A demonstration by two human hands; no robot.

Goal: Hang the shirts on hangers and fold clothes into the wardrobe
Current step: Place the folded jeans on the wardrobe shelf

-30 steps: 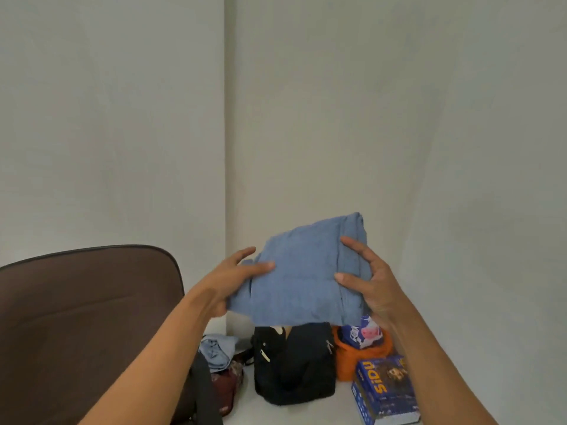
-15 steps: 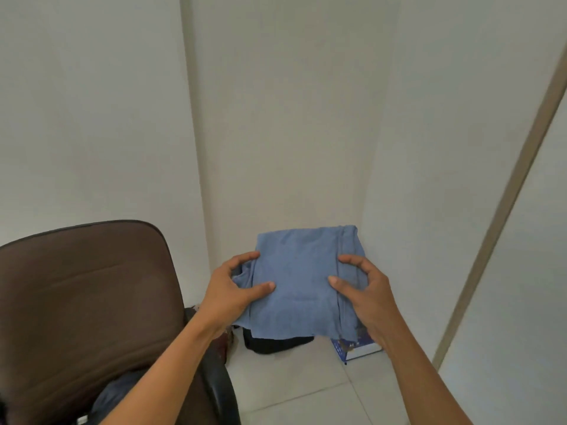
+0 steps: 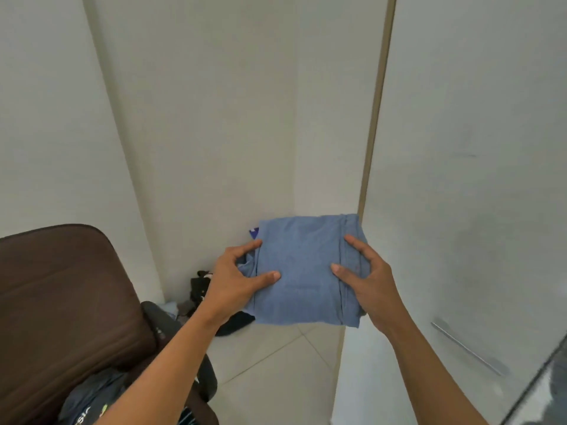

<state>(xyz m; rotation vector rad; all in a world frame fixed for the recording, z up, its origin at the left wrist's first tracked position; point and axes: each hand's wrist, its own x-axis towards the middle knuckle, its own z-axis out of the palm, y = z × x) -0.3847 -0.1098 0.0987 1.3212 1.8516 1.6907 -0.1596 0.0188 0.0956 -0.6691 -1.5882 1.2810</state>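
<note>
A folded blue garment (image 3: 302,268) hangs in the air in front of me, held flat between both hands. My left hand (image 3: 236,279) grips its left edge with the thumb on top. My right hand (image 3: 365,276) grips its right edge the same way. The white wardrobe door (image 3: 466,179) stands just to the right of the garment, shut as far as I can see, with a thin metal handle (image 3: 466,349) low on it. The wardrobe's inside is hidden.
A brown padded chair (image 3: 61,302) stands at the left with dark clothes (image 3: 92,403) on its seat. A black bag (image 3: 202,288) and other items lie on the tiled floor (image 3: 276,372) in the corner, below the garment. White walls close the corner.
The view has swung right and down, bringing the wardrobe door and its handle into sight. Both hands still hold the blue garment, now lower and closer to the door edge.
</note>
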